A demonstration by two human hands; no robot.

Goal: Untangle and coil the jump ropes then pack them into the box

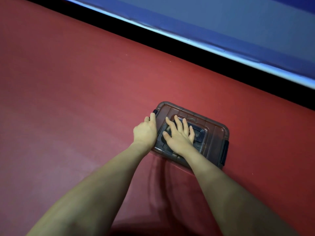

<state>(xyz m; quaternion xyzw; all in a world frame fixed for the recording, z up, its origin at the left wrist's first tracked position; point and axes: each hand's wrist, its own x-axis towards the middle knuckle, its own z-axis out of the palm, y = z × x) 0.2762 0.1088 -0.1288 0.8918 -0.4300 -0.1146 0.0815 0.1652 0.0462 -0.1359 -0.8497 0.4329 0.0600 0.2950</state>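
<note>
Red matting [85, 82] under everything, and your box [213, 133] sits on it with its smoky see-through lid [172, 109] on top. Your right hand [179, 138] lies flat on the middle of that lid, fingers straight and spread, palm down and pinching nothing. Just beside it, at the lid's left end, your left hand [145, 132] curls its fingers over the edge, fingertips touching the dark latch [155, 111] there. The matching latch [225, 152] sits on the box's far side from that grip, beyond your flat hand, untouched. Dark shapes show through the plastic beneath your right palm, but you cannot tell whether they are ropes. Beyond the box, well apart from both hands, a black strip [153, 40] and a blue mat [221, 23] run across.
</note>
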